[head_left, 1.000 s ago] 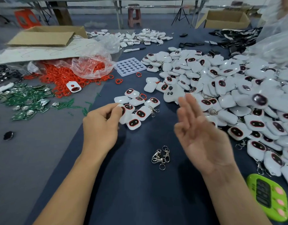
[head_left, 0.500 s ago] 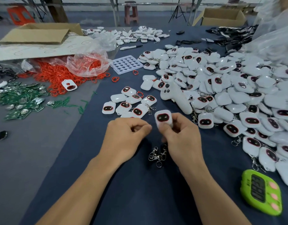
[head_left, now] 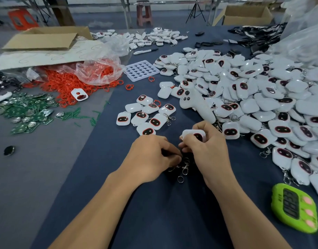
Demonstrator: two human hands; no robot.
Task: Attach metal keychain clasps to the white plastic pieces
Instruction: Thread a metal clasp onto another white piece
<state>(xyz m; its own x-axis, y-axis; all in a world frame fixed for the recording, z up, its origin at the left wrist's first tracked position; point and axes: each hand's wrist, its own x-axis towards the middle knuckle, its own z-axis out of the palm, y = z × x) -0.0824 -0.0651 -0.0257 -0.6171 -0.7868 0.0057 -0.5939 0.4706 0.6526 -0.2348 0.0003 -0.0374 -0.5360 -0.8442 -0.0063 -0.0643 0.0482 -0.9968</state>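
White plastic piece (head_left: 194, 134) pinched in the right hand (head_left: 208, 155), just above the metal keychain clasps (head_left: 185, 168).
Rounded, glossy white, dark oval window rimmed in red, gripped between thumb and curled fingers (head_left: 211, 135); silver hooks and split rings tangled on the dark bench (head_left: 154, 221), below and between both sets of fingertips; left hand (head_left: 151, 159) curled down onto them, grip hidden, cannot tell whether holding one; heap of white pieces (head_left: 253, 97) beyond the fingers, rightward.
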